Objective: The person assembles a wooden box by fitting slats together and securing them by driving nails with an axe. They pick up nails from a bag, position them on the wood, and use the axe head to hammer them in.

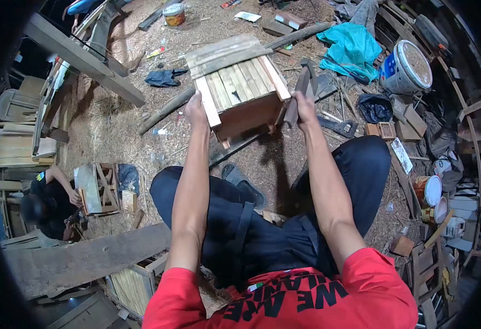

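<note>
A wooden box (240,82) with a slatted face and pale side strips is held out in front of me, above the littered ground. My left hand (196,112) grips its left side near the pale strip. On the other side my right hand (305,108) is closed at the box's right edge, beside a dark wooden piece (301,90). The fingers of both hands are partly hidden behind the wood. Weathered boards (227,52) lie across the far end of the box. Its near side is dark and open-looking.
A co-worker (48,203) handles a wooden frame (95,189) at the left. Long poles (166,112) lie on the ground. A teal sack (350,49), a white bucket (413,66) and a handsaw (336,126) are at the right. A wide plank (87,257) lies lower left.
</note>
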Tool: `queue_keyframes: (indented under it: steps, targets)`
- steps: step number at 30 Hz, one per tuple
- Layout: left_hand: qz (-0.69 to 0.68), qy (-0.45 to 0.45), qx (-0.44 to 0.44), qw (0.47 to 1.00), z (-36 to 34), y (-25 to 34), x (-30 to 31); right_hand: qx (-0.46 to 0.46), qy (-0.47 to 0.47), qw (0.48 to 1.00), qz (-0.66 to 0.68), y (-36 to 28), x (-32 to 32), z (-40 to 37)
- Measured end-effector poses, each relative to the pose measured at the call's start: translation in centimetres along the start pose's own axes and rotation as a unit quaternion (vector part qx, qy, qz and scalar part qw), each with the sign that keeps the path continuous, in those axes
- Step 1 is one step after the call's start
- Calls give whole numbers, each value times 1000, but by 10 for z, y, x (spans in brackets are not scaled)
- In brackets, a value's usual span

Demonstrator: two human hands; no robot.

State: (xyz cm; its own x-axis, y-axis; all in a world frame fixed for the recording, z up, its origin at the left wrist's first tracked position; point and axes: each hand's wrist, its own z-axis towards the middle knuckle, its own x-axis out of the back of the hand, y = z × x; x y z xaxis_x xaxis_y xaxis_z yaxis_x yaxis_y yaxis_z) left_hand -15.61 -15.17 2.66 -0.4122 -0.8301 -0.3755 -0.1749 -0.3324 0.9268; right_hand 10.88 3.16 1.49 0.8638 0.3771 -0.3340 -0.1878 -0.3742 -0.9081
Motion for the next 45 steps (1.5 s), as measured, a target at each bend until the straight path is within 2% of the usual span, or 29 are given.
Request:
queue_keyframes:
  steps: [1, 4, 8, 9, 14, 16, 17, 18, 20, 21, 22, 23, 25, 26, 27, 28, 31, 33, 34, 35, 37, 38, 39, 42, 43, 44, 45]
  targets:
    - [6, -41, -19, 999, 8, -2, 1, 4, -1, 1000, 14, -4, 1, 6]
    - [-36, -77, -7, 996, 19, 0, -15, 10, 7, 999, 49, -16, 4, 17]
    - [-57, -79, 13, 995, 11, -5, -46, 12, 44, 994, 98, -26, 7, 15]
    - [1, -40, -23, 999, -1, -3, -60, 11, 60, 993, 104, -23, 11, 18]
    - [-42, -47, 59, 996, 2, -67, -67, 6, 110, 989, 101, -12, 42, 28]
    - [-36, -34, 84, 995, -12, -70, -85, 8, 115, 990, 82, -12, 58, 32]
    - [-77, -34, 93, 992, -17, -72, -95, 1, 118, 990, 78, -17, 64, 28]
    - [-54, -39, 85, 994, -6, -98, -89, -3, 118, 990, 72, -23, 68, 28]
    - [33, -50, 33, 998, -24, -76, -113, 7, 149, 988, 49, -20, 89, 33]
    - [-40, -80, 85, 992, -23, -83, -120, 16, 174, 982, 68, -15, 97, 38]
    - [-47, -89, 94, 990, -26, -89, -134, 27, 200, 976, 86, -12, 108, 41]
    - [-49, -96, 104, 989, -30, -93, -142, 33, 169, 982, 73, -10, 123, 41]
    - [-60, -93, 108, 988, -39, -94, -154, 18, 174, 980, 98, -8, 140, 32]
    - [-16, -88, 91, 992, -31, -118, -152, 8, 173, 978, 112, -6, 144, 33]
    - [-29, -101, 85, 991, -30, -122, -153, 22, 172, 970, 170, 0, 145, 35]
    - [-41, -112, 81, 990, -30, -125, -150, 5, 168, 971, 170, 4, 150, 33]
    - [11, -145, 101, 984, -25, -117, -133, -50, 180, 971, 149, 13, 148, 23]
    - [78, -136, 80, 984, -20, -110, -128, -38, 172, 967, 184, 12, 130, 17]
    - [108, -133, 69, 983, -24, -91, -135, -31, 139, 975, 173, 9, 131, 16]
    - [274, -103, 24, 956, -31, -72, -138, -24, 105, 981, 162, 7, 132, 17]
    - [363, -104, 6, 926, -18, -78, -131, -33, 69, 986, 149, 4, 130, 26]
    - [406, -103, -6, 908, -10, -81, -129, -23, 94, 984, 150, 7, 125, 31]
    - [444, -107, -62, 888, -19, -68, -130, -43, 118, 984, 124, -17, 107, 10]
    - [420, -179, -133, 880, -24, -70, -118, 28, 133, 990, 27, -8, 105, 13]
    - [421, -178, -147, 877, -27, -69, -117, 52, 132, 990, -6, 5, 114, 22]
    - [432, -184, -143, 871, -29, -65, -117, 116, 185, 974, -62, 21, 119, 32]
    - [442, -189, -138, 866, -33, -61, -117, 135, 201, 967, -78, 23, 118, 29]
